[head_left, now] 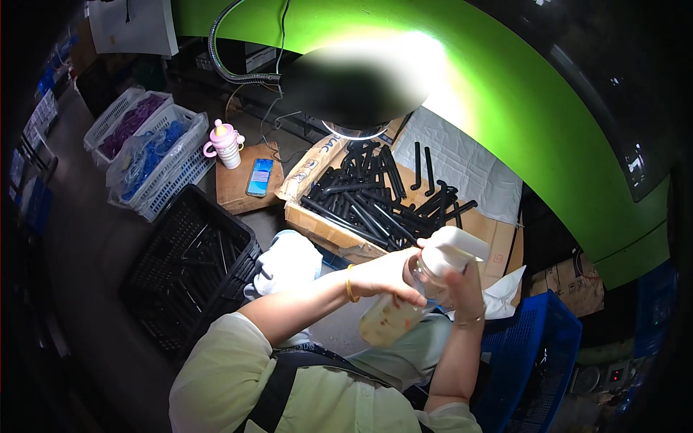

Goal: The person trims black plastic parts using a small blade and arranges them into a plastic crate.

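I hold a clear drinking bottle point(388, 320) tilted in front of my body, its white cap end up and to the right. Pale liquid with red and brown bits fills its lower part. My left hand point(386, 277) is closed round the upper part of the bottle. At the white cap point(453, 251), my right hand point(465, 287) is closed, slightly blurred, with its fingers against the cap. Whether the cap is loose or fastened cannot be made out. Beyond both hands, many black bent tubes point(372, 206) lie piled in a cardboard box point(336, 237).
A pink and white cup point(226, 146) and a phone point(260, 177) rest on a brown board point(229, 189). At left stand a black crate point(170, 267) and white baskets point(162, 189) of purple and blue pieces. A blue crate point(520, 361) is at right. A lamp point(354, 94) hangs overhead.
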Available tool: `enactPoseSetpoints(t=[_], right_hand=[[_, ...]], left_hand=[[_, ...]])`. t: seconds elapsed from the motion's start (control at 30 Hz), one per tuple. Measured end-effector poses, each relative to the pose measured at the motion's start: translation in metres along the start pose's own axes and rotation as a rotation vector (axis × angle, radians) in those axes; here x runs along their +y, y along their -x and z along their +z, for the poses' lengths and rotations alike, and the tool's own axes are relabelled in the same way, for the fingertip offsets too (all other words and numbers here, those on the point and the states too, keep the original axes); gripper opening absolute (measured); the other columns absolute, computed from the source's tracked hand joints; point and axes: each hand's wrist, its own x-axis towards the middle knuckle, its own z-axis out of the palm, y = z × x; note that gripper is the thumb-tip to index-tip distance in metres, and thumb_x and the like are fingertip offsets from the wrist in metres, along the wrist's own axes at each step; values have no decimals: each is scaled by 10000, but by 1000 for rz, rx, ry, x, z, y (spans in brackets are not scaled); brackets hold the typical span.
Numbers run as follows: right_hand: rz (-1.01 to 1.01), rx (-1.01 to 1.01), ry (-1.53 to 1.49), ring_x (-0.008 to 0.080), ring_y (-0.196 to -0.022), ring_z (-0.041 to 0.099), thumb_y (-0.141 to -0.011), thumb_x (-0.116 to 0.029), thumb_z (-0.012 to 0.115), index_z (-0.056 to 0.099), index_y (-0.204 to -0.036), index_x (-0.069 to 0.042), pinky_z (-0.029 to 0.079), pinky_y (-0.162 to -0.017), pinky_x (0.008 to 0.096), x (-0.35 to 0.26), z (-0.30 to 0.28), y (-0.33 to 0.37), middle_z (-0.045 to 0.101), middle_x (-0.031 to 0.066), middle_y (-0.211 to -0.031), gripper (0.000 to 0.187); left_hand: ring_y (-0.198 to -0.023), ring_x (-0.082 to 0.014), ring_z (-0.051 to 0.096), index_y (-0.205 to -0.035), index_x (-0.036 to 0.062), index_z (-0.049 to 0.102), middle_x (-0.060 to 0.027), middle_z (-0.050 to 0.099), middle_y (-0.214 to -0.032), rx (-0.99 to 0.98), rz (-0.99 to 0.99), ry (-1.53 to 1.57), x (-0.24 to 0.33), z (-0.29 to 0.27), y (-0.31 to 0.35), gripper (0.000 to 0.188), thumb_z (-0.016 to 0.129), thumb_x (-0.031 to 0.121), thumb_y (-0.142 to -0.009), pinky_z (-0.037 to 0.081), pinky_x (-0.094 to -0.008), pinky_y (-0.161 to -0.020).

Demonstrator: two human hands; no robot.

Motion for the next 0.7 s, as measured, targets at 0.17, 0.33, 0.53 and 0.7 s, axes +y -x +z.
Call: enactPoseSetpoints(t=[0.17, 0.33, 0.53, 0.7], right_hand=[[-173, 558, 557, 258, -1111, 579, -902, -222, 674, 425, -1341, 53, 454, -943, 371, 51, 34, 13, 571, 178, -1239, 575], [-254, 439, 699, 329, -1330, 417, -928, -177, 611, 314, -1437, 74, 318, -1091, 447, 36, 48, 35, 438, 228, -1414, 641], [-171, 354, 323, 203, -1136, 530, -743, -272, 857, 226, -1497, -35, 429, -1010, 346, 6, 10, 17, 522, 106, -1238, 1012], [-238, 398, 289, 229, -1202, 499, -729, -265, 869, 88, -1528, -35, 427, -1014, 367, 12, 44, 9, 448, 145, -1356, 1141]], left_hand=[[-1223, -210, 460, -1353, -7, 380, -136, 467, -1287, 467, 249, -536, -17, 13, -16, 1006, 907, 350, -575, 377, -374, -1066], [-1249, -252, 451, -1371, -4, 356, -161, 469, -1292, 479, 240, -295, -3, -1, -2, 1038, 901, 351, -562, 359, -378, -1076], [-1204, -261, 472, -1367, 6, 344, -166, 464, -1250, 207, 169, -373, 15, 1, 12, 969, 882, 240, -596, 393, -376, -1037], [-1264, -273, 448, -1401, -10, 296, -188, 447, -1311, 170, 169, -424, 6, 16, 6, 1032, 891, 291, -612, 358, -382, -1079]])
